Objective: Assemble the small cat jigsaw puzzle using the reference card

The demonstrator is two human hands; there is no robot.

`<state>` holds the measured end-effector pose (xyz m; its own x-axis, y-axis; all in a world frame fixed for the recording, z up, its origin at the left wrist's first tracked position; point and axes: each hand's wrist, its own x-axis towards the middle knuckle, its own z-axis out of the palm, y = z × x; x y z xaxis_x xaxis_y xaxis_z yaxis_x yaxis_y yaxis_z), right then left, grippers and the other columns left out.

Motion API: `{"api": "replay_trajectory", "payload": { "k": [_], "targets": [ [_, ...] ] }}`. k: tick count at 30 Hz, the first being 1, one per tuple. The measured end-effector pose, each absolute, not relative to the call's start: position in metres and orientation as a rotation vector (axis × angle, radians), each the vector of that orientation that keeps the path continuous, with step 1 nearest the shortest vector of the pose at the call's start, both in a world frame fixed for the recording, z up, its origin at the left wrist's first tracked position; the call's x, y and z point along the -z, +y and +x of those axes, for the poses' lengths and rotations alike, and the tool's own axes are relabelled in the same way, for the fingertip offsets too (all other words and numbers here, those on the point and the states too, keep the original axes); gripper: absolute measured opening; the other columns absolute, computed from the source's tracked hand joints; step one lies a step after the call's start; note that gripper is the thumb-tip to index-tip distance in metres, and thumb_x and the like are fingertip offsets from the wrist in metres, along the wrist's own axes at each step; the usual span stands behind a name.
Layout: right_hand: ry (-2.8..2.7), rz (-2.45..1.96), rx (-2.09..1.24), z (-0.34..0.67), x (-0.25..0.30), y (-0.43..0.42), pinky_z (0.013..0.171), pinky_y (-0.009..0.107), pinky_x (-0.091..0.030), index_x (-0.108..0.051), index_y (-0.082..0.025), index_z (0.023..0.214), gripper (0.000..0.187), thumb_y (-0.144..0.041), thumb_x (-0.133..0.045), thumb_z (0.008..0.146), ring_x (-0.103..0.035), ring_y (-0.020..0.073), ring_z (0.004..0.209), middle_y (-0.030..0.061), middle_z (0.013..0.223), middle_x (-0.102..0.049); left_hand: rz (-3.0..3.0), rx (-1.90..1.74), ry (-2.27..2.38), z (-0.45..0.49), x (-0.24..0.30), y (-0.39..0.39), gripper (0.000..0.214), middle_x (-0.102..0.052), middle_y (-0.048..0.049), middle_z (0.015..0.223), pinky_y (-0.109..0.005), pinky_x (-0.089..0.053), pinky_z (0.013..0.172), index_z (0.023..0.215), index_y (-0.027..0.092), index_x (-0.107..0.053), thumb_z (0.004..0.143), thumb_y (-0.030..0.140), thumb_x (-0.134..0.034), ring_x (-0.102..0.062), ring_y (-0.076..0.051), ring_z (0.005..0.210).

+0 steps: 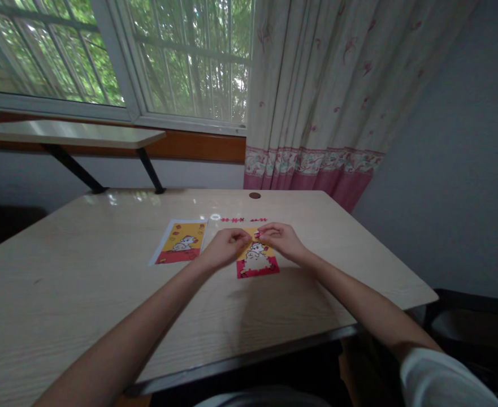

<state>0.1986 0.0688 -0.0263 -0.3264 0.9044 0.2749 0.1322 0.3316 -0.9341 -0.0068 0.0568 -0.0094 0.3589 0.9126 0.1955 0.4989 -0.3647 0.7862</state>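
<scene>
A small jigsaw puzzle (258, 261) with a white cartoon animal on yellow and a red lower band lies on the wooden table (83, 294). My left hand (224, 247) rests curled at the puzzle's upper left edge. My right hand (280, 237) sits at its upper right, fingers pinched on a small puzzle piece at the top edge. To the left lies a reference picture (180, 242) with the same image and a white border. A row of loose red puzzle pieces (243, 219) lies just beyond the hands.
A round cable hole (254, 195) sits near the table's far edge. Behind stand a window (117, 56), a wall shelf (70, 134) on black brackets and a pink-bordered curtain (316, 102). The table's right corner (433, 294) ends near a grey wall.
</scene>
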Motion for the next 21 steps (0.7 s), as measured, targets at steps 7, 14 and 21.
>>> {"api": "replay_trajectory", "payload": {
  "k": [7,14,21],
  "targets": [
    [-1.859,-0.931,-0.571,0.198,0.018,0.059,0.078,0.032,-0.049,-0.072,-0.022,0.093,0.024,-0.037,-0.070,0.075,-0.062,0.0157,0.077,0.0038,0.081,-0.067,1.817,-0.955,1.112,0.002,0.010,0.050,0.025,-0.069,-0.0057,0.073,-0.025,-0.042,0.062,0.075,0.013,-0.069,0.075,0.036,-0.058,-0.056,-0.014,0.064],
    [-1.943,-0.987,-0.435,0.196,0.016,0.054,0.079,0.031,-0.045,-0.072,-0.024,0.095,0.021,-0.033,-0.070,0.076,-0.060,0.0165,0.080,0.0036,0.080,-0.067,1.831,-1.023,1.171,0.004,0.008,0.047,0.019,-0.069,-0.0039,0.072,-0.026,-0.044,0.063,0.072,0.015,-0.069,0.073,0.030,-0.058,-0.058,-0.014,0.065],
    [-1.973,-0.966,-0.381,0.201,0.015,0.056,0.079,0.031,-0.044,-0.070,-0.025,0.102,0.024,-0.035,-0.065,0.081,-0.059,0.0167,0.082,0.0048,0.086,-0.068,1.756,-1.093,1.126,0.002,0.013,0.054,0.017,-0.069,-0.0057,0.071,-0.027,-0.046,0.065,0.072,0.013,-0.070,0.071,0.027,-0.060,-0.058,-0.014,0.064]
  ]
}}
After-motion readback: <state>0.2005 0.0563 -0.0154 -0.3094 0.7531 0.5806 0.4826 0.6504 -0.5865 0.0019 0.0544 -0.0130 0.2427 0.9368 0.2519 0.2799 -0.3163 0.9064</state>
